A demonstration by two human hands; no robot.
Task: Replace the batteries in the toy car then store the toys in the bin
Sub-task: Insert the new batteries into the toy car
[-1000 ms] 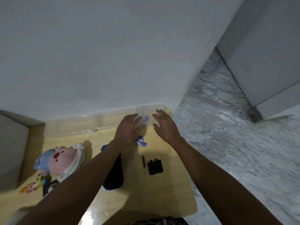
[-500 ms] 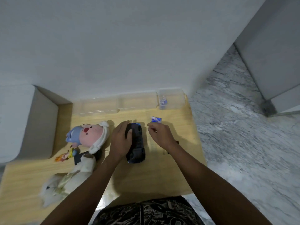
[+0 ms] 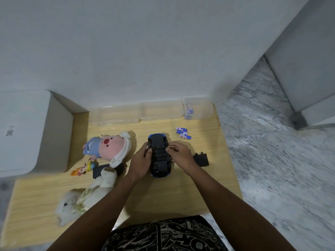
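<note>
Toy cars (image 3: 159, 156): one is lying upside down.
Loose batteries (image 3: 183, 133): two are lying on the table.
Plush toys (image 3: 108, 147): two are lying.
Clear containers (image 3: 161, 111): three are standing.
Black covers (image 3: 201, 159): one is lying.

Both forearms were bare, with no sleeves, watch, bracelet or rings in view on either arm. The left hand (image 3: 140, 161) and the right hand (image 3: 181, 155) wore no gloves. At the near edge of the view, between the two arms, the person's lap was covered by a dark garment (image 3: 163, 234), black with a busy pattern of pale grey lines and angular shapes. A straight seam ran down its middle from the far edge toward the near edge.
</note>
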